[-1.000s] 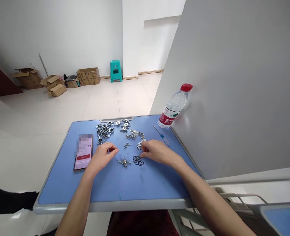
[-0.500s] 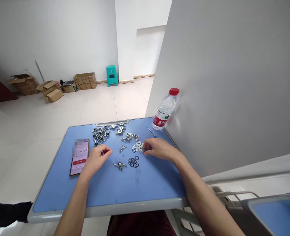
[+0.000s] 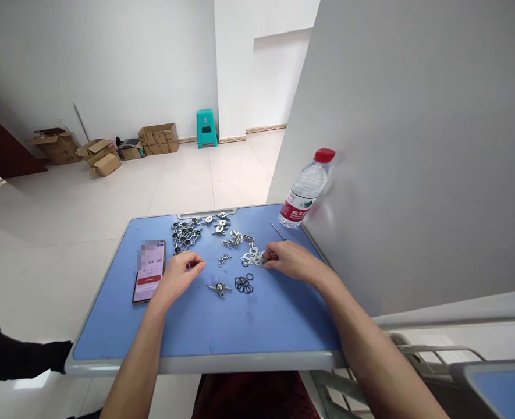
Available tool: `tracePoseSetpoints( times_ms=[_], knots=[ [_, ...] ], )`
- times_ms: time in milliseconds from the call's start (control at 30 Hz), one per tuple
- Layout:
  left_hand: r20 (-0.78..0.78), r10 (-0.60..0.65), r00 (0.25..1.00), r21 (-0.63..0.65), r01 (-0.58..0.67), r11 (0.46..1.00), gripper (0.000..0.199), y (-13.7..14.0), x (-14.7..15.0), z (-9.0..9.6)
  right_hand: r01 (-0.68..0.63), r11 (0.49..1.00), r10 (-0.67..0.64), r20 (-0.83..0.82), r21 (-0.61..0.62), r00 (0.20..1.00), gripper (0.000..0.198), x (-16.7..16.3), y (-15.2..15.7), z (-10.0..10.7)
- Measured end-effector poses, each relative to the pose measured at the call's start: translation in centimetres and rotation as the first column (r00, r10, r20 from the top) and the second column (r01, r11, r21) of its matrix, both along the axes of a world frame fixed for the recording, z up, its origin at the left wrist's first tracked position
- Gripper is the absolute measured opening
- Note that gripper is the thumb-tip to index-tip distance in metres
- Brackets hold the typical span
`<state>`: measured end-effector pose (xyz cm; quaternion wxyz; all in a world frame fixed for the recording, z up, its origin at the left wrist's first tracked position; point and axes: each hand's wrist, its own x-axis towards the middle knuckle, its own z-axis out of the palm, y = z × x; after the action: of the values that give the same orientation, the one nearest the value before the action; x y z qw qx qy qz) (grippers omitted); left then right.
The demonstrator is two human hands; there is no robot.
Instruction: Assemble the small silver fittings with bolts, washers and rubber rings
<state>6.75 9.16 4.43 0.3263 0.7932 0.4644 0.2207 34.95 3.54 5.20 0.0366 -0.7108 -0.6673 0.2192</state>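
Observation:
My left hand (image 3: 181, 275) hovers over the left-middle of the blue table, thumb and forefinger pinched together; whatever sits between them is too small to make out. My right hand (image 3: 288, 258) has its fingers closed on the right end of a small pile of flat metal plates (image 3: 252, 256). Below that pile lie black rubber rings (image 3: 244, 284). A metal valve-like body with side stubs and a ball in its middle (image 3: 220, 287) rests between the hands, near the left one. Small steel balls (image 3: 224, 259) are scattered just above it.
Several metal bodies with black centres (image 3: 186, 233) cluster at the back left, plated ones (image 3: 221, 226) beside them. Bent metal parts (image 3: 237, 238) lie mid-table. A phone (image 3: 149, 272) is at left, a screwdriver (image 3: 277, 230) and water bottle (image 3: 307, 189) at back right, against a grey partition (image 3: 414, 163).
The whole view has shifted slightly, moving the table right and up. Both hands keep nearly the same places over the parts, the right one still at the plates. The phone's timer has advanced.

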Motion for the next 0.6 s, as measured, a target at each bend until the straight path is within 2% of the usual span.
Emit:
tracePoseSetpoints(
  times_ms=[233, 367, 600],
  knots=[
    [-0.009, -0.010, 1.000, -0.001, 0.010, 1.000, 0.022, -0.10, -0.06, -0.03, 0.032, 0.999, -0.033, 0.052, 0.024, 0.998, 0.007, -0.23, 0.07, -0.40],
    [-0.016, -0.012, 1.000, -0.004, 0.012, 1.000, 0.021, -0.18, 0.00, 0.06, 0.010, 0.999, -0.012, 0.059, 0.037, 0.998, 0.016, -0.46, -0.05, -0.24],
    [-0.031, -0.028, 0.999, 0.004, 0.028, 1.000, 0.022, -0.13, 0.08, 0.09, -0.015, 1.000, 0.014, 0.042, 0.026, 0.999, 0.015, -0.34, -0.03, -0.34]
  ],
)
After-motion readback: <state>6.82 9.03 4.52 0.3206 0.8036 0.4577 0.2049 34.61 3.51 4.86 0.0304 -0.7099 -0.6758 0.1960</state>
